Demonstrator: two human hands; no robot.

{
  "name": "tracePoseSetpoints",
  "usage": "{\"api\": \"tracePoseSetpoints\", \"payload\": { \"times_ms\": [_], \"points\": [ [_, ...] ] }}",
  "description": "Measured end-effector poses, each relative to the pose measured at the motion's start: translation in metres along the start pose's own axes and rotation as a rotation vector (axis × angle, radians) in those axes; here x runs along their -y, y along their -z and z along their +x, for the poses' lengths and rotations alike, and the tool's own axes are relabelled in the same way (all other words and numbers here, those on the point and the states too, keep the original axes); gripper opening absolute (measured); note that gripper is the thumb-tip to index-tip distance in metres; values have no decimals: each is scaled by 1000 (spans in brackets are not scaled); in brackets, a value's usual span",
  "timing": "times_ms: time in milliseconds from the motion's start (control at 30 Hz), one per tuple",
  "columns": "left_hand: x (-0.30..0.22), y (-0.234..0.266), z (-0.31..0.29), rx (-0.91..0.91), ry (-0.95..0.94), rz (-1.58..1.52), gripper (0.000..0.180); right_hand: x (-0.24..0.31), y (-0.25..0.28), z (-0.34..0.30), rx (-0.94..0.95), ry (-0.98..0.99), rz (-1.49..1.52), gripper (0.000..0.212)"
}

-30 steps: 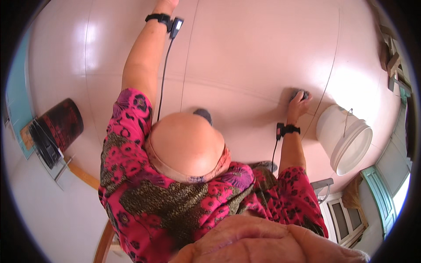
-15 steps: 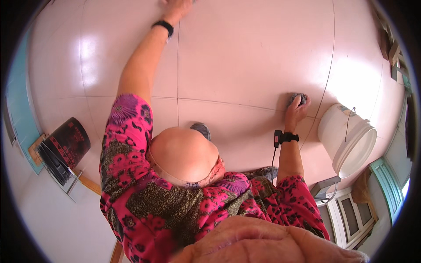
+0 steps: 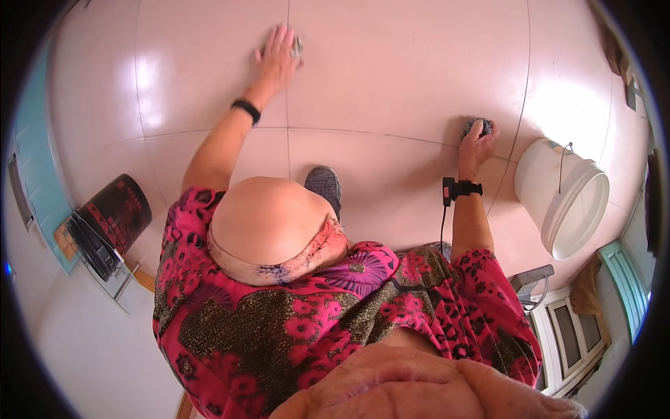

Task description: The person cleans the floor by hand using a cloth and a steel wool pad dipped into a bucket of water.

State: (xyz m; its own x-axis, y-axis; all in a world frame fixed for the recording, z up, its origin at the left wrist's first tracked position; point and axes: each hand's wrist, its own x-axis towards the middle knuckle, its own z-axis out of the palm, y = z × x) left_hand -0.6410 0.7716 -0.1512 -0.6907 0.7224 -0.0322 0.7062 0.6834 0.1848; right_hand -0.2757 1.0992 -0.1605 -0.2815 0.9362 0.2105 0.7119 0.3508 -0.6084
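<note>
My left hand [image 3: 278, 64] is stretched far forward on the pink tiled floor, its fingers laid over a small crumpled light grey rag [image 3: 298, 47]. Most of that rag is hidden under the palm, and the hand is slightly blurred. To the right, my right hand [image 3: 477, 148] presses a dark grey crumpled cloth [image 3: 474, 127] against the floor with fingers wrapped over it. Its exact kind is hard to make out. Both wrists carry black bands, and a small black device with a cable sits on the right one.
A white bucket [image 3: 551, 188] with a wire handle stands on the right, close to my right forearm. At the left are a black bucket with red markings [image 3: 120, 213] and a metal-framed item [image 3: 105, 258]. My shoe [image 3: 324, 187] rests on the tiles [image 3: 398, 77] between my arms.
My left hand has drawn back toward me from the far edge, bringing the light grey rag into view. My right hand keeps its cloth in nearly the same spot. My view has shifted slightly.
</note>
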Motion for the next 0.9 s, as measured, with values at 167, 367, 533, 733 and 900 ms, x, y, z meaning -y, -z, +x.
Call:
{"api": "tracePoseSetpoints", "payload": {
  "times_ms": [167, 367, 533, 733, 900],
  "points": [
    [-34, -17, -112, 181, -48, -16, 83, 2, 5, 0, 42, -18, -59, 41],
    [11, 2, -37, 96, -42, 123, 82, -2, -10, 4, 41, 39, -28, 41],
    [17, 20, 87, -16, -88, 309, 74, 0, -1, -6, 135, -118, -2, 40],
    [-10, 62, 206, -227, 40, 402, 53, -19, -19, 13, 102, -80, -76, 41],
    [26, 25, 203, -485, -116, 390, 54, -2, -33, 1, 184, -111, -55, 43]
  ]
}}
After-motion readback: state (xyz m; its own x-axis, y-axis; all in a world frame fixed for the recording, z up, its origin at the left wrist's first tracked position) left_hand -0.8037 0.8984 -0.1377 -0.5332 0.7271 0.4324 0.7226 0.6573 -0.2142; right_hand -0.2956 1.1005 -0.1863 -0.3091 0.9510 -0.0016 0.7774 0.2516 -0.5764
